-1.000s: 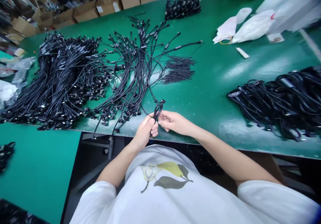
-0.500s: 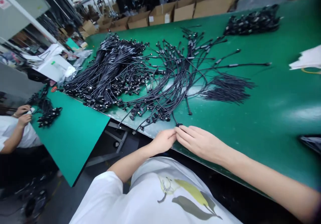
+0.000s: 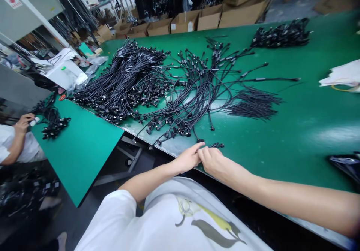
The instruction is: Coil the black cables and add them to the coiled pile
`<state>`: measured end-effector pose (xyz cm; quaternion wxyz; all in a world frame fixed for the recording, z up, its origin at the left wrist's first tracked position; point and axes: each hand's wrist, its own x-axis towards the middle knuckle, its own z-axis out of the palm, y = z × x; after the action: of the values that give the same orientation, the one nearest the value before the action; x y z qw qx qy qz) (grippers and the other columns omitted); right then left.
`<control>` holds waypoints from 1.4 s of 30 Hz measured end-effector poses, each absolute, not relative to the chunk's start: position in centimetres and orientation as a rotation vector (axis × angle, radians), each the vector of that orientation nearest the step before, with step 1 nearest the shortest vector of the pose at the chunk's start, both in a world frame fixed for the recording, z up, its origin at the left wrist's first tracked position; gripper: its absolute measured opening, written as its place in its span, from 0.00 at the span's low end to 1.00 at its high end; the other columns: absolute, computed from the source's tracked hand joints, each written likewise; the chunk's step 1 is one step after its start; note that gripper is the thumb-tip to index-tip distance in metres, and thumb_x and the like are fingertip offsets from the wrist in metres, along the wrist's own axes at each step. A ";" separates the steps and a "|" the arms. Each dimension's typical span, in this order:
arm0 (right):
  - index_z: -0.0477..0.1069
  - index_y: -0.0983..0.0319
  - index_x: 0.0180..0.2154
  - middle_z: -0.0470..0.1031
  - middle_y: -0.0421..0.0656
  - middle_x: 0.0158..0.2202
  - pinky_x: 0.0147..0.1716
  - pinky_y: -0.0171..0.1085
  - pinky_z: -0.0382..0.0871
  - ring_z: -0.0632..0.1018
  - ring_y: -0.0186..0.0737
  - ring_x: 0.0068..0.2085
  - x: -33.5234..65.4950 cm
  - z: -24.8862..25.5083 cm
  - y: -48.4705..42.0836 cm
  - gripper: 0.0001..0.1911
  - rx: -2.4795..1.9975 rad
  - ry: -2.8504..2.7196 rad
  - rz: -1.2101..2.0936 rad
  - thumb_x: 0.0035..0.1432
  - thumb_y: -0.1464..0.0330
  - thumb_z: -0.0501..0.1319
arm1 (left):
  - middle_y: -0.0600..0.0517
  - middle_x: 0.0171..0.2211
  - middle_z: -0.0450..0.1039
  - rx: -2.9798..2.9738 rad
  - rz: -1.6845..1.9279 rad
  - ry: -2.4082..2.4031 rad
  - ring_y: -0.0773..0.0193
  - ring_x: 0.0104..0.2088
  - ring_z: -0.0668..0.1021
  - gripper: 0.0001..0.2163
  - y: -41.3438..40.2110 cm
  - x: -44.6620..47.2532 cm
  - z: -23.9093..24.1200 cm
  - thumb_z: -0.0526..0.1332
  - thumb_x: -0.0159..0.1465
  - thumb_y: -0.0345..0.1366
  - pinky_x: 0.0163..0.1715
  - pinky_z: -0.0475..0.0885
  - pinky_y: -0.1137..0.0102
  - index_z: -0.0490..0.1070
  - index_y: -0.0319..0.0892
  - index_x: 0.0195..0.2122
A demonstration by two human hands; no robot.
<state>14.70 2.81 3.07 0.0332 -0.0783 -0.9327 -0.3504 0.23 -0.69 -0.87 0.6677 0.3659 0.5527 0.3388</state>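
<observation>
Both my hands meet at the near edge of the green table (image 3: 281, 131). My left hand (image 3: 188, 159) is closed with its fingertips pinched together against my right hand (image 3: 211, 159), whose fingers are curled round a folded black cable (image 3: 217, 145); only the cable's end shows past the knuckles. A fan of loose black cables (image 3: 197, 93) lies just beyond my hands. Further left sits a dense heap of the same cables (image 3: 123, 82). A bunch of thin black ties (image 3: 253, 103) lies to the right of the fan.
Another pile of cables (image 3: 281, 35) lies at the far right of the table, white paper (image 3: 341, 75) at the right edge. A lower green table (image 3: 81, 150) stands on the left, where another person's hand (image 3: 24, 121) works on cables. Cardboard boxes (image 3: 197, 18) line the back.
My right hand went from flat fingers to curled over the cable, and the cable's end now shows beyond it. The view swung left a second ago, bringing the other person into sight.
</observation>
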 end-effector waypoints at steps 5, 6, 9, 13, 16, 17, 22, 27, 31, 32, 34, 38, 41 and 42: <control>0.73 0.65 0.22 0.63 0.49 0.22 0.25 0.41 0.52 0.62 0.44 0.25 14.9 2.8 2.7 0.24 -0.208 -2.912 -0.962 0.52 0.85 0.42 | 0.61 0.19 0.54 0.788 0.740 1.068 0.73 0.19 0.56 0.17 0.2 0.5 0.2 0.55 0.57 0.31 0.21 0.49 0.73 0.72 0.35 0.47; 0.72 0.65 0.22 0.63 0.49 0.22 0.25 0.41 0.52 0.63 0.44 0.25 14.9 2.8 2.9 0.23 -0.240 -2.943 -0.920 0.52 0.85 0.42 | 0.61 0.19 0.54 0.785 0.744 1.046 0.73 0.19 0.56 0.16 0.2 0.5 0.3 0.56 0.57 0.32 0.21 0.49 0.74 0.73 0.36 0.45; 0.71 0.65 0.24 0.66 0.49 0.23 0.24 0.40 0.51 0.65 0.43 0.25 14.6 3.0 4.4 0.18 -0.432 -3.084 -0.668 0.52 0.83 0.47 | 0.60 0.21 0.56 0.758 0.829 1.058 0.73 0.21 0.58 0.13 0.1 1.0 0.2 0.57 0.55 0.32 0.23 0.53 0.74 0.72 0.37 0.42; 0.72 0.66 0.29 0.72 0.48 0.28 0.24 0.37 0.52 0.71 0.40 0.28 13.9 3.9 7.0 0.10 -0.774 -3.068 -0.035 0.56 0.77 0.53 | 0.55 0.29 0.65 0.788 1.064 1.198 0.69 0.29 0.66 0.15 0.9 1.6 0.1 0.56 0.60 0.32 0.31 0.61 0.73 0.70 0.40 0.48; 0.72 0.63 0.32 0.75 0.46 0.32 0.30 0.35 0.59 0.74 0.40 0.33 13.8 4.1 7.9 0.13 -1.011 -2.689 0.411 0.63 0.70 0.50 | 0.49 0.39 0.70 0.831 1.283 1.248 0.63 0.40 0.71 0.18 1.8 1.0 0.8 0.50 0.68 0.43 0.43 0.66 0.67 0.71 0.41 0.50; 0.71 0.63 0.31 0.76 0.45 0.32 0.32 0.34 0.61 0.74 0.39 0.34 13.8 4.0 7.9 0.15 -1.035 -2.547 0.577 0.65 0.67 0.49 | 0.47 0.42 0.70 0.909 1.344 1.271 0.61 0.44 0.71 0.20 1.9 0.5 1.2 0.48 0.69 0.46 0.47 0.65 0.65 0.73 0.40 0.49; 0.67 0.62 0.26 0.71 0.40 0.26 0.31 0.33 0.61 0.71 0.35 0.29 14.8 3.5 7.9 0.19 -1.012 -2.253 1.035 0.65 0.63 0.48 | 0.47 0.37 0.67 1.664 1.196 1.326 0.58 0.43 0.69 0.29 0.7 -2.1 2.7 0.46 0.66 0.58 0.51 0.63 0.62 0.80 0.43 0.40; 0.70 0.62 0.30 0.74 0.44 0.31 0.34 0.35 0.58 0.72 0.37 0.34 15.0 4.0 6.0 0.15 -0.966 -2.473 0.585 0.66 0.67 0.50 | 0.49 0.28 0.67 1.342 0.947 1.271 0.61 0.32 0.69 0.33 1.1 -2.3 1.2 0.44 0.65 0.61 0.39 0.67 0.65 0.81 0.40 0.35; 0.71 0.62 0.31 0.75 0.44 0.33 0.35 0.34 0.59 0.73 0.37 0.35 14.5 3.4 4.7 0.15 -0.876 -2.571 0.695 0.66 0.68 0.50 | 0.50 0.23 0.65 1.075 1.063 1.201 0.64 0.28 0.66 0.37 1.5 -2.6 1.5 0.39 0.66 0.61 0.34 0.66 0.67 0.80 0.38 0.31; 0.71 0.62 0.30 0.75 0.43 0.32 0.34 0.33 0.58 0.72 0.36 0.34 14.5 3.2 4.8 0.15 -0.914 -2.559 0.762 0.66 0.68 0.50 | 0.50 0.24 0.66 1.122 1.084 1.155 0.64 0.28 0.67 0.35 1.3 -2.8 1.9 0.40 0.67 0.59 0.35 0.66 0.67 0.80 0.38 0.29; 0.69 0.62 0.29 0.74 0.42 0.31 0.33 0.33 0.58 0.72 0.35 0.33 14.7 2.8 5.5 0.14 -1.021 -2.497 0.873 0.65 0.68 0.51 | 0.49 0.27 0.67 1.283 1.068 1.097 0.64 0.30 0.68 0.30 0.6 -2.9 2.8 0.47 0.68 0.55 0.36 0.66 0.68 0.79 0.39 0.25; 0.67 0.62 0.27 0.70 0.41 0.28 0.33 0.33 0.57 0.70 0.34 0.31 15.1 3.0 6.6 0.15 -1.092 -2.348 0.908 0.65 0.66 0.50 | 0.52 0.28 0.66 1.380 1.069 1.302 0.66 0.32 0.69 0.16 -0.2 -2.3 2.7 0.60 0.63 0.46 0.37 0.66 0.70 0.76 0.40 0.25; 0.66 0.62 0.27 0.69 0.41 0.28 0.34 0.33 0.57 0.68 0.34 0.32 15.0 3.4 6.3 0.15 -1.000 -2.229 0.968 0.65 0.65 0.50 | 0.50 0.38 0.70 1.215 1.211 1.395 0.65 0.38 0.71 0.13 0.0 -1.8 1.6 0.65 0.60 0.43 0.43 0.68 0.69 0.74 0.41 0.42; 0.66 0.62 0.27 0.69 0.41 0.28 0.33 0.33 0.58 0.68 0.34 0.32 14.8 3.4 6.1 0.15 -0.975 -2.166 1.029 0.64 0.65 0.51 | 0.48 0.42 0.71 1.205 1.204 1.356 0.63 0.42 0.72 0.16 0.2 -1.8 1.4 0.65 0.60 0.43 0.47 0.67 0.67 0.72 0.42 0.46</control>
<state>14.83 6.11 3.37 0.2731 -0.3623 -0.8049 0.3825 -1.76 0.16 1.37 0.4638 0.4902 0.5520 0.4898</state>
